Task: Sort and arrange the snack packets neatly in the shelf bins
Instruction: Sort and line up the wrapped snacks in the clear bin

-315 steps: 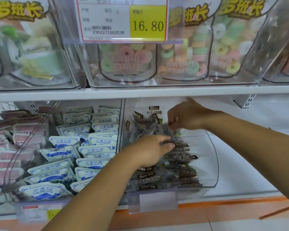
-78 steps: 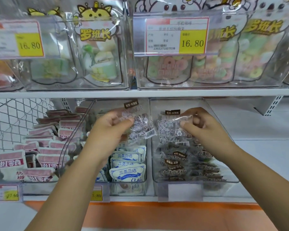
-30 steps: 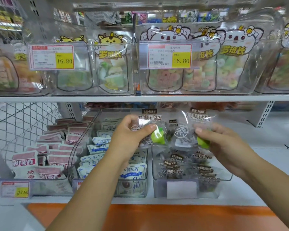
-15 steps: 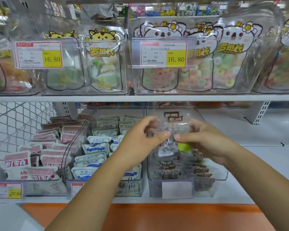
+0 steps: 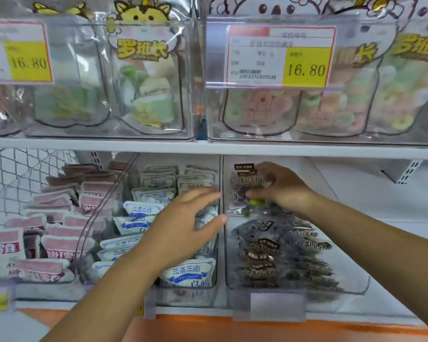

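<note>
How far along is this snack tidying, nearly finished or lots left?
Looks done: blue-and-white packets sit in rows in the middle bin. In hand: the right hand grips a clear packet at the back of the right bin; the left hand hovers open. Left: the dark packets below lie jumbled.

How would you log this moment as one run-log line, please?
right hand: holds plum packet upright in right bin | left hand: fingers spread, holds nothing | phase: placing
</note>
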`<state>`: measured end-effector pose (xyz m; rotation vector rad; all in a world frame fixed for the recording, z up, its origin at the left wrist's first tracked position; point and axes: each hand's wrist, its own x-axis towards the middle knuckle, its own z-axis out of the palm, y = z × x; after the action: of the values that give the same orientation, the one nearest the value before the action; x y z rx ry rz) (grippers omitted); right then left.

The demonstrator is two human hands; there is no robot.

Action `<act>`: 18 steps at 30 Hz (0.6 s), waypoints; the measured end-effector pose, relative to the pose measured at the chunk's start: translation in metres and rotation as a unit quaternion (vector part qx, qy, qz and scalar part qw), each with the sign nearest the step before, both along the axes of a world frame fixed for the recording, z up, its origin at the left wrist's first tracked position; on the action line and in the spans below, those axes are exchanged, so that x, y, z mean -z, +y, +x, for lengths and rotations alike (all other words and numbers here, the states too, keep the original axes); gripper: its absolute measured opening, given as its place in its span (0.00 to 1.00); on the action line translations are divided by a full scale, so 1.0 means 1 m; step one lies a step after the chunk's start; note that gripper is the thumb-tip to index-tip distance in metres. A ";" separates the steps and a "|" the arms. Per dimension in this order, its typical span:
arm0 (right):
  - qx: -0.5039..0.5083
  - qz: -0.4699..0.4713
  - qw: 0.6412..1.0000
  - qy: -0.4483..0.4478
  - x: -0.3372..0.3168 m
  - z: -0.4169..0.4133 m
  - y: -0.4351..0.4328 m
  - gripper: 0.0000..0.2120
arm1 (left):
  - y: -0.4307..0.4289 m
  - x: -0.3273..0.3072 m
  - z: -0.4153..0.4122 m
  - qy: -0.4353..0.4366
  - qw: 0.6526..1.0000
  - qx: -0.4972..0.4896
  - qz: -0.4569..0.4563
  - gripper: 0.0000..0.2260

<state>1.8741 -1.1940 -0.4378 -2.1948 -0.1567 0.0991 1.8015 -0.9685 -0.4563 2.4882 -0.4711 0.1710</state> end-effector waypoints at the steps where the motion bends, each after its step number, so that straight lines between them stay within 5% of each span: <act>1: -0.015 -0.016 1.000 0.010 0.000 -0.001 -0.002 0.27 | 0.000 0.001 0.001 0.002 1.000 0.002 -0.005 0.24; 7: -0.096 -0.075 0.992 0.031 -0.026 -0.008 -0.029 0.13 | 0.000 0.002 0.001 -0.002 1.000 0.007 -0.007 0.23; 12: -0.141 -0.315 0.930 -0.124 -0.012 -0.007 -0.021 0.04 | -0.005 -0.006 -0.003 -0.055 0.998 0.017 -0.012 0.21; 15: -0.146 -0.297 0.928 -0.168 -0.005 -0.009 -0.026 0.06 | -0.024 -0.022 -0.008 -0.104 0.990 0.083 0.038 0.17; 18: -0.146 -0.286 0.927 -0.193 -0.005 -0.009 -0.031 0.06 | -0.054 -0.031 -0.003 -0.020 0.975 0.151 0.161 0.18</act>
<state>1.8654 -1.2252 -0.4324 -2.7381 -0.7606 -0.1457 1.7987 -1.0230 -0.4250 2.6863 -0.9516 0.0231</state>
